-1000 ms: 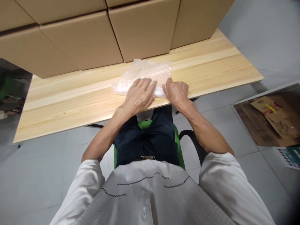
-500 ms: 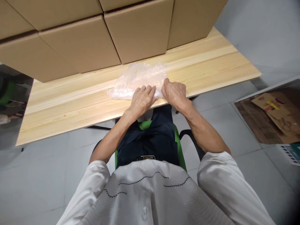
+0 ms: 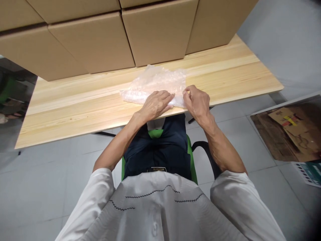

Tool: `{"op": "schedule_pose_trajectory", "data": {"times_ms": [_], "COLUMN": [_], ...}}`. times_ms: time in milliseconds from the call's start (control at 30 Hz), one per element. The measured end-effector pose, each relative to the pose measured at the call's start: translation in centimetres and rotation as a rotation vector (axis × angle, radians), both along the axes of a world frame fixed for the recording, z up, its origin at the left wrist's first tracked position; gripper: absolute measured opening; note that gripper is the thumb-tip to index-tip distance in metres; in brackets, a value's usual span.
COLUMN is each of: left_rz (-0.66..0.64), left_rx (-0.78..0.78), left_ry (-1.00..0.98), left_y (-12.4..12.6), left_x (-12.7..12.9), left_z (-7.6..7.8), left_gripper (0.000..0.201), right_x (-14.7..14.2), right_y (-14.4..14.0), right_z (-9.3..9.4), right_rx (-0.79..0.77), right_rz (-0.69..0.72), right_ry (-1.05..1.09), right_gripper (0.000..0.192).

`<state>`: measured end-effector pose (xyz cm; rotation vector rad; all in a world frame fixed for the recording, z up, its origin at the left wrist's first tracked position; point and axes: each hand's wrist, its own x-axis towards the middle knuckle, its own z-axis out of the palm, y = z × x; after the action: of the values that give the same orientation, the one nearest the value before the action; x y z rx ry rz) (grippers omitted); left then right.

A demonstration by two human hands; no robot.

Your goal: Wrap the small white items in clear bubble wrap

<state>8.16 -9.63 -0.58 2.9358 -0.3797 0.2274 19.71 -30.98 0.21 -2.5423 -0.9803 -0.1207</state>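
A sheet of clear bubble wrap (image 3: 155,82) lies crumpled on the wooden table, its near edge folded into a thicker roll close to the table's front edge. My left hand (image 3: 158,103) rests flat on that folded edge, fingers stretched out to the right. At the right end of the wrap, my right hand (image 3: 197,101) is closed, thumb and index finger pinching its edge. Whether anything is wrapped inside the fold cannot be made out.
Several cardboard boxes (image 3: 160,31) are stacked along the table's back. Bare wood of the table (image 3: 75,103) extends left of the wrap. Below on the right floor lies flattened cardboard (image 3: 291,130). A green chair (image 3: 192,164) is under me.
My left hand has flattened and its fingers have straightened on the wrap. My right hand has shifted right, to the wrap's right edge. The view has turned slightly.
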Motion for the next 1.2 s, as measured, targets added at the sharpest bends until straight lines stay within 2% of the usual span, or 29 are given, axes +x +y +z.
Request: {"op": "schedule_pose_trajectory", "data": {"times_ms": [67, 133, 200, 267, 467, 667, 867, 1033, 1200], "left_rz": [-0.009, 0.001, 0.006, -0.004, -0.037, 0.031, 0.042, 0.083, 0.17], "left_rx": [-0.035, -0.072, -0.103, -0.122, -0.112, -0.083, -0.119, -0.149, -0.14], "left_ry": [-0.006, -0.012, -0.014, -0.01, 0.025, 0.004, 0.028, 0.094, 0.195], "left_y": [0.1, 0.2, 0.4, 0.6, 1.8, 2.3, 2.3, 2.9, 3.9], "left_x": [0.0, -0.1, -0.1, -0.1, -0.6, -1.9, -2.1, -1.8, -0.2], "left_z": [-0.2, -0.3, -0.4, -0.3, 0.5, 1.3, 2.0, 3.4, 4.9], "left_gripper": [0.059, 0.059, 0.064, 0.07, 0.08, 0.053, 0.05, 0.049, 0.05], "right_x": [-0.8, -1.6, -2.3, -2.5, -2.1, -2.2, -1.7, -1.0, 0.3], "right_y": [-0.4, -0.5, -0.3, 0.0, 0.0, -0.1, 0.2, 0.3, 0.8], "right_z": [-0.3, -0.7, -1.4, -2.1, -2.7, -2.2, -1.8, -0.8, 0.6], "right_rx": [0.111, 0.176, 0.195, 0.188, 0.101, 0.054, 0.054, 0.094, 0.068], "right_rz": [0.087, 0.241, 0.391, 0.459, 0.431, 0.4, 0.383, 0.314, 0.251], "right_ry": [-0.079, -0.127, -0.123, -0.095, -0.076, -0.094, -0.071, 0.058, 0.2], "right_gripper": [0.049, 0.048, 0.049, 0.052, 0.053, 0.049, 0.056, 0.056, 0.049]}}
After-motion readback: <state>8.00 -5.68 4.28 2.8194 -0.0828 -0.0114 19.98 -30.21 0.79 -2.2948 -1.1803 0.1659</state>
